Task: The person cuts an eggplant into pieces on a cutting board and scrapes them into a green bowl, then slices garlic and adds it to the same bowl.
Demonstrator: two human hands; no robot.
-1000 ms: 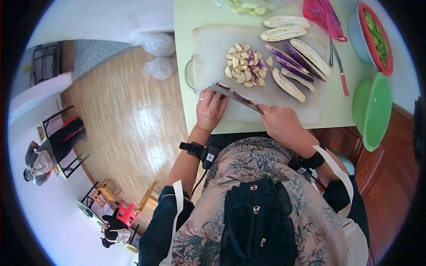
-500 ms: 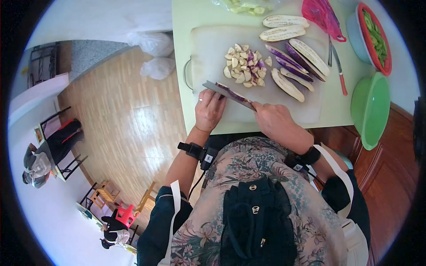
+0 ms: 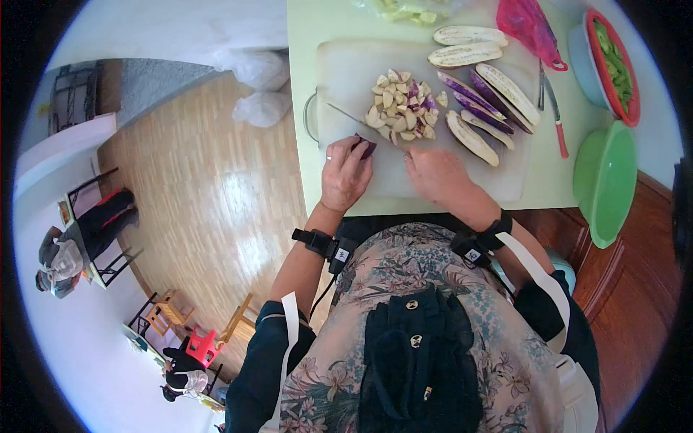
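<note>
Eggplant piece, purple-skinned and short, lies on the white cutting board a little above the centre of the frame, under the fingertips of the left hand. That hand's fingers are curled down and closed over the piece, pinning it to the board; only its dark end shows past them. The right hand sits just to the right of it, fist closed around the handle of the knife, and the handle itself is hidden inside the grip. The thin blade runs up and to the left from that hand, passing just above the held piece, with its tip near the left edge of the board.

The blade touches the lower left side of a pile of diced eggplant. Right of the pile lie long eggplant strips, skin and pale flesh showing, and two more pale halves rest at the board's top edge. The board sits on a light green table. At the right of the frame are a green bowl, a red-rimmed bowl of green vegetables, a red-handled tool and a pink bag.
</note>
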